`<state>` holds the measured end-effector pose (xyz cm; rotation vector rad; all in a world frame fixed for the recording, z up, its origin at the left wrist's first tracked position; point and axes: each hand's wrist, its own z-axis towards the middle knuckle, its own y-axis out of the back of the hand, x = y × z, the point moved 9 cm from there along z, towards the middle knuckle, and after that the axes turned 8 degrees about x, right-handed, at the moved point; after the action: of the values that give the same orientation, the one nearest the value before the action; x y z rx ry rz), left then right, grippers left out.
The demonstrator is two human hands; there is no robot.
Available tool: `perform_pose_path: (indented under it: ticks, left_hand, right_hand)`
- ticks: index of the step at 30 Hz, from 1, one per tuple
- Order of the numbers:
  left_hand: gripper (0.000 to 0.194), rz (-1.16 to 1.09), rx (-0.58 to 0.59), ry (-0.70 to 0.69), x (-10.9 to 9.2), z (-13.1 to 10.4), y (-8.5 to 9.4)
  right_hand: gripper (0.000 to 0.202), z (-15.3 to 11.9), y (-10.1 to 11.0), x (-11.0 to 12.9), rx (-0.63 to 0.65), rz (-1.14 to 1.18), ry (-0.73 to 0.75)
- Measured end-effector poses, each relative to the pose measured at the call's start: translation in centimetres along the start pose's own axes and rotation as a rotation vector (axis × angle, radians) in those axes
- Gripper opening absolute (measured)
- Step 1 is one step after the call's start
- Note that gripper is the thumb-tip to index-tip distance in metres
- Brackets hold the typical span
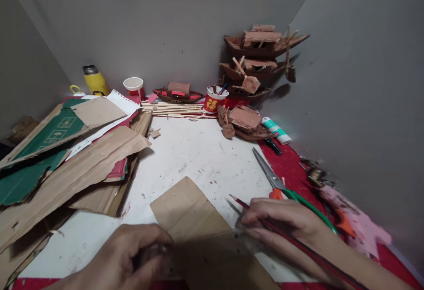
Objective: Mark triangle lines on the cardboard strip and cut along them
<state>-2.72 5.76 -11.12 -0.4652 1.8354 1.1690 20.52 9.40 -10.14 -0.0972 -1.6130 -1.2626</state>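
Observation:
A red-and-black pencil [243, 203] is held in my right hand [281, 221], its sharpened tip pointing up and left, just off the paper. Brown cardboard [188, 206] lies in front of me between both hands, its lower part in shadow. At the cardboard's left edge, my left hand [132, 254] is closed with curled fingers. Something clear and shiny shows faintly by the fingertips of both hands, too blurred to name. Large scissors [271, 175] with green and orange handles lie beyond my right hand, partly hidden by it.
Torn cardboard sheets [82, 171] are piled at left. Thin wooden sticks [175, 109], a red paper cup [212, 104] and a small model boat [179, 92] line the back. Stacked model boats [261, 47] stand against the wall, another [243, 122] before them. A white-and-teal tube [276, 130] lies right.

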Motion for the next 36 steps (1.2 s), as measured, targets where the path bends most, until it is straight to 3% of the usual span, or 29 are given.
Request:
perform_pose_path:
  ticks: [4,8,12,17,25,36]
  left_hand:
    - [0.029,-0.223,-0.004,0.143,2.5,0.5,0.0]
    - [0.033,-0.349,-0.119,0.145,3.5,1.0,0.8]
    - [0.030,-0.269,-0.139,0.088,3.0,1.2,1.1]
    - [0.034,-0.205,-0.048,0.068,2.7,1.2,0.2]
    - [0.032,-0.203,-0.035,0.051,3.1,1.1,0.0]
    - [0.031,-0.122,0.052,0.065,3.1,1.3,-0.7]
  right_hand:
    - [0.010,-0.2,-1.0,-0.3,0.133,-0.023,-0.039]
    - [0.025,-0.4,-0.8,0.2,0.140,-0.071,-0.028]
    - [0.036,-0.5,-0.2,0.7,0.103,-0.133,-0.060]
    - [0.040,-0.9,-0.5,0.4,0.118,-0.140,-0.088]
    - [0.025,-0.4,-0.7,0.8,0.148,-0.063,-0.037]
    - [0.025,-0.1,0.0,1.3,0.030,-0.112,0.039]
